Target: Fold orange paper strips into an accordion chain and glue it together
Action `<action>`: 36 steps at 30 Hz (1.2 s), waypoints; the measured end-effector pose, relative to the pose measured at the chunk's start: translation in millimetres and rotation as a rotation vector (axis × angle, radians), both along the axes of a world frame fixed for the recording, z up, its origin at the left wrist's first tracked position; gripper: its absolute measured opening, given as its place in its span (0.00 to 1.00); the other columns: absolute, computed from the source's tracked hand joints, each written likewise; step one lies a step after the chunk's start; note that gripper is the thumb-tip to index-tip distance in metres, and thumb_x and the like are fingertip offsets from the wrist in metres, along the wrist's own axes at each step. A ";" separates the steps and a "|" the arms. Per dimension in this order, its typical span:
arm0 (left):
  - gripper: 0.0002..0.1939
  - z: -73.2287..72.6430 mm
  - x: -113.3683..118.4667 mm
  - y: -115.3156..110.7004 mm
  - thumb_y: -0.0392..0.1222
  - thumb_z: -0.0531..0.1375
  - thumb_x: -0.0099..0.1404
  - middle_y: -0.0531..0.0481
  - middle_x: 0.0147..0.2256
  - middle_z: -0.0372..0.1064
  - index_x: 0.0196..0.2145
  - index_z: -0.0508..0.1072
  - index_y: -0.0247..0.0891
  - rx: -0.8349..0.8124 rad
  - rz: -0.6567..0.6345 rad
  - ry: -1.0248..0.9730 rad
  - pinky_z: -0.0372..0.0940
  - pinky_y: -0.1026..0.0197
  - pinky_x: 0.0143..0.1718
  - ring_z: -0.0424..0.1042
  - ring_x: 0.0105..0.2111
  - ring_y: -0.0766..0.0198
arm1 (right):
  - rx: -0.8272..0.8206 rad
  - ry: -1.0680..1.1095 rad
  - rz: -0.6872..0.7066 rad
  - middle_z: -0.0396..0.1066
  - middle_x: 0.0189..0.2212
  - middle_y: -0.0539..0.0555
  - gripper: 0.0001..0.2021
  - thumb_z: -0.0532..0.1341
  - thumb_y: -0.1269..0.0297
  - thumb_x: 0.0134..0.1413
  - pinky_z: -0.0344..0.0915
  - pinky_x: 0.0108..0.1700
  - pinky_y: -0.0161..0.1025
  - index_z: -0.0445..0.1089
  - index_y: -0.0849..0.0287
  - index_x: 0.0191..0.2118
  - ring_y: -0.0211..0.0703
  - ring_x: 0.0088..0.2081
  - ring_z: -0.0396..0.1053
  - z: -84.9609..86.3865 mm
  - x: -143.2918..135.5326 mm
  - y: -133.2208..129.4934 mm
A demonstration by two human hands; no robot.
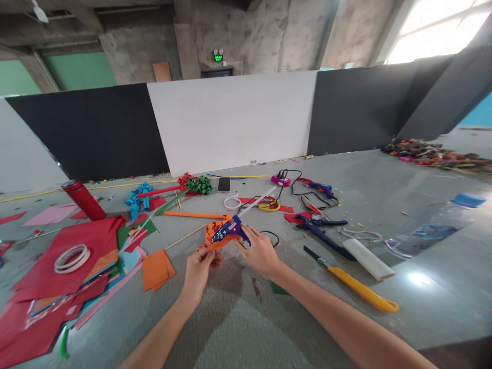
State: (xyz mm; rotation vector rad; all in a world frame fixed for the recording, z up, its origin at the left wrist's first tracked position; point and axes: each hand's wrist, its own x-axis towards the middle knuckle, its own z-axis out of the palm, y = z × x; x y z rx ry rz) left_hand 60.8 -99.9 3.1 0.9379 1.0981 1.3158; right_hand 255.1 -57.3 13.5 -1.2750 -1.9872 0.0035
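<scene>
My right hand [260, 251] is wrapped round a blue hot glue gun [231, 229], with a long whitish glue stick [258, 201] poking out of its back. The gun's nozzle points down and left toward an orange curled-paper flower [216, 230]. Fingers of my left hand [203, 262] pinch a piece of orange paper [219, 245] at the flower's lower edge. Whether the nozzle touches the paper cannot be made out. An orange paper-wrapped stem [194, 214] lies just beyond the flower.
Left are red paper sheets [28, 279], a tape roll [72, 258], orange paper squares [157, 270] and a red bottle [83, 200]. Green [200, 185] and blue [139, 197] paper flowers lie behind. Right are a yellow utility knife [357, 287], blue-handled pliers [326, 237], a white roll [368, 259] and a plastic bottle [430, 230].
</scene>
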 end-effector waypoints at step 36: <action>0.17 -6.4 -4.5 3.8 0.52 0.64 0.58 0.43 0.28 0.77 0.30 0.79 0.32 0.054 0.028 0.111 0.67 0.61 0.30 0.72 0.24 0.62 | 0.006 -0.086 0.009 0.75 0.47 0.59 0.18 0.54 0.64 0.66 0.69 0.39 0.38 0.66 0.59 0.58 0.48 0.40 0.76 5.4 16.4 10.1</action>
